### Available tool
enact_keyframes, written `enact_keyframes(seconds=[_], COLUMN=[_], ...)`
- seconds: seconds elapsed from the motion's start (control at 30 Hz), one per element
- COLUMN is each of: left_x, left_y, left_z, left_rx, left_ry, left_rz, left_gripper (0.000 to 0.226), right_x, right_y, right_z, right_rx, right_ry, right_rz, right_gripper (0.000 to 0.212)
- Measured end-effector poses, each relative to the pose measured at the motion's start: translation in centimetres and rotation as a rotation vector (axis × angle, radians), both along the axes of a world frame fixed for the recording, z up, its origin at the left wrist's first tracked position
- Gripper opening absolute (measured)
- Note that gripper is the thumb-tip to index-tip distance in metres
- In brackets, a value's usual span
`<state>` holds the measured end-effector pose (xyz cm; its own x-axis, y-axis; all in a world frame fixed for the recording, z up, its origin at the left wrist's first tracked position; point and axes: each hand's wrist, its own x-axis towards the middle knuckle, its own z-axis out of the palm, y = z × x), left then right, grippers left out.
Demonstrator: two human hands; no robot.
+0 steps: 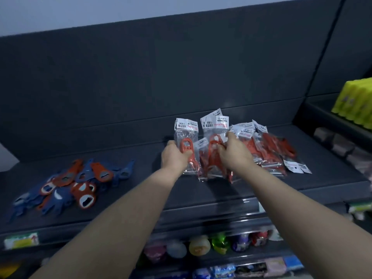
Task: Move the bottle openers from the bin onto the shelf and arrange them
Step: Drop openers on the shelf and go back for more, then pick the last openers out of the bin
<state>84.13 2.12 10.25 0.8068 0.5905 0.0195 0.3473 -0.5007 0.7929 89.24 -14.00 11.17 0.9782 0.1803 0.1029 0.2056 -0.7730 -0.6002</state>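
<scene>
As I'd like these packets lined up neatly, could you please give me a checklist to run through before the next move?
1. The left hand grips a packet: ok.
2. The right hand grips the next packet: ok.
3. Both stand label-up: ok.
4. The pile on the right is tidy: not ok, overlapping.
5. The loose openers are arranged: not ok, heaped.
6. Free shelf between the heaps: ok.

Shop, retail aisle. Dark tiered shelf (201, 190) with back panel. Identical carded packets (213, 137) heaped; loose openers (80, 182) piled left. Price tag (21, 240) on shelf edge. Rows of colourful goods (201, 246) below. Yellow-green bottles (354, 101) on neighbouring shelf.
</scene>
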Motion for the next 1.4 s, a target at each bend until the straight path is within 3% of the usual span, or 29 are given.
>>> enact_keyframes(seconds=[0.1,0.17,0.27,0.37,0.43,0.53,0.7,0.83,1.03,1.17,1.4], left_x=[1.3,2.0,2.8,3.6,3.8,3.2,-0.9,-7.5,-21.5,-33.3,-54.2], left_y=[0.9,1.5,1.8,1.5,1.1,0.9,0.4,-0.4,-0.9,-0.9,-2.7], left_z=[-0.7,-1.6,-2.4,-3.1,-3.0,-2.6,-1.2,-0.8,-2.3,-3.2,-4.9], left_rx=[0.047,0.113,0.189,0.193,0.189,0.246,0.334,0.35,0.322,0.226,0.147], left_ry=[0.11,0.194,0.245,0.226,0.195,0.169,0.189,0.188,0.358,0.537,0.637], left_rz=[-0.077,-0.14,-0.19,-0.214,-0.191,-0.114,-0.04,0.086,0.284,0.445,0.726], left_gripper=[0.054,0.059,0.054,0.056,0.048,0.032,0.032,0.029,0.027,0.023,0.014], right_x=[1.9,2.2,2.1,2.4,2.4,2.0,-0.3,-4.4,-13.6,-22.1,-39.8], right_y=[1.0,1.4,1.7,1.3,0.8,0.6,1.1,1.5,3.9,6.4,9.3], right_z=[-1.0,-1.6,-2.3,-3.0,-3.0,-2.6,-1.9,-2.2,-4.0,-5.8,-6.9], right_rx=[-0.029,-0.194,-0.387,-0.51,-0.504,-0.494,-0.491,-0.467,-0.475,-0.503,-0.471], right_ry=[-0.054,-0.16,-0.283,-0.214,-0.177,-0.274,-0.302,-0.322,-0.39,-0.371,-0.377], right_rz=[0.004,0.024,0.147,0.261,0.25,0.26,0.383,0.572,0.898,1.145,1.426], right_gripper=[0.07,0.079,0.059,0.035,0.033,0.032,0.029,0.03,0.029,0.028,0.026])
